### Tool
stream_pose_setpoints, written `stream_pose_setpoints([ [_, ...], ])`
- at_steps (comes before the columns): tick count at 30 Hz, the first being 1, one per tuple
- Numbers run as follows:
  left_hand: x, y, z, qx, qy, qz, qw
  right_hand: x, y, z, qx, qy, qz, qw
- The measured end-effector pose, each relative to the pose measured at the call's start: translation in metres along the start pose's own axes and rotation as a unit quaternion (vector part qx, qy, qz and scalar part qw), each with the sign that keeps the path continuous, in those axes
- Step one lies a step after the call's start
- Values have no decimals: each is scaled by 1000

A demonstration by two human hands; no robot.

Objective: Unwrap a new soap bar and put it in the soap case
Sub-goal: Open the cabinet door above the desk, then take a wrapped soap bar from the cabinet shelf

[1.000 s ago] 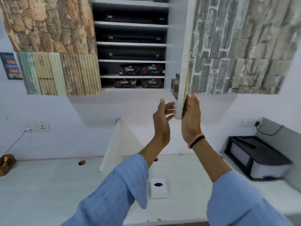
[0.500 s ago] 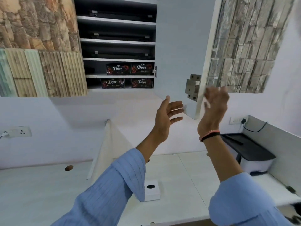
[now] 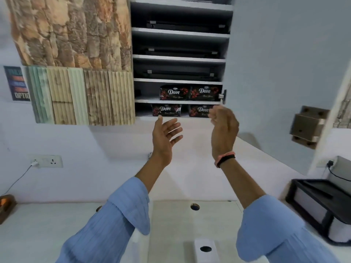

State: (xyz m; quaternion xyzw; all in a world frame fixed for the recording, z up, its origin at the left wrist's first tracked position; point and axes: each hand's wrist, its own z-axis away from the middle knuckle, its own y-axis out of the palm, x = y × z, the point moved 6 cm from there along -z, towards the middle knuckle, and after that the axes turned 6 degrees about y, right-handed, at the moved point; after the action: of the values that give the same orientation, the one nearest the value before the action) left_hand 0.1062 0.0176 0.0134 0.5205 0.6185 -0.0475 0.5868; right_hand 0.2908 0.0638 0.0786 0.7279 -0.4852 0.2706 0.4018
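Dark-wrapped soap bars (image 3: 199,111) just above both raised, empty hands (left hand (image 3: 164,136) spread, right hand (image 3: 224,128) loosely curled).

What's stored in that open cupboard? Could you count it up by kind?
Dove soap packs: 4, two on the second-lowest shelf and two on the lowest
Flat black items on the upper shelves: 3
Total: 7

left hand (image 3: 164,137) spread, right hand (image 3: 224,128) curled

Empty hands (image 3: 193,133) raised below Dove soap packs (image 3: 190,92) (four).
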Motion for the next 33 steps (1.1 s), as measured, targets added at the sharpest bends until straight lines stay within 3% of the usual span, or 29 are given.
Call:
stream_pose_setpoints([
  [3, -10, -37, -32, -19, 7, -6, 1000, -44, 45, -16, 21, 77, 47, 996],
  [9, -13, -85, -78, -49, -1, 0, 999, -120, 105, -51, 61, 139, 133, 979],
  [19, -1, -112, -124, -89, -6, 8, 996, -179, 151, -113, 79, 137, 167, 973],
  [27, 8, -120, -124, -111, 6, 17, 994, -186, 151, -120, 81, 136, 142, 977],
  [33, 30, -124, -103, -148, 14, 54, 987, -170, 126, -80, 70, 55, 106, 990],
])
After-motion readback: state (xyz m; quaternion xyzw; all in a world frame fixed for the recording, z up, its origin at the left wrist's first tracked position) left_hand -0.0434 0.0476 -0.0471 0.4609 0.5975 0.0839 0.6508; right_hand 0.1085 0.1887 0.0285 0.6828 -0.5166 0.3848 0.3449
